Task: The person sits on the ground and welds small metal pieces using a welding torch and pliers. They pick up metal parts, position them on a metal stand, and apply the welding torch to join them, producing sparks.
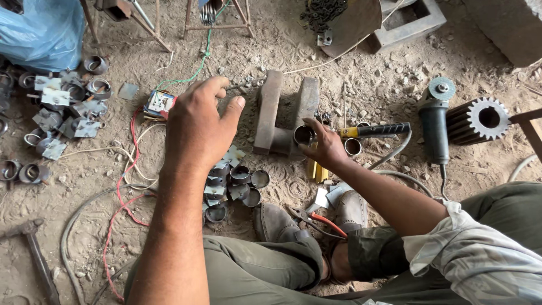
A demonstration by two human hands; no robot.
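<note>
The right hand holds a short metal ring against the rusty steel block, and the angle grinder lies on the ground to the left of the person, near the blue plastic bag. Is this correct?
Not fully. In the head view the dark angle grinder lies on the right, beside the toothed metal gear, far from the blue plastic bag. The rest holds: the right hand holds the short metal ring against the rusty steel block.

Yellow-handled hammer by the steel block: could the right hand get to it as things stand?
Probably yes. The hammer lies bare on the dirt just beyond the right hand, nothing between them, though that hand already holds a short metal ring.
</note>
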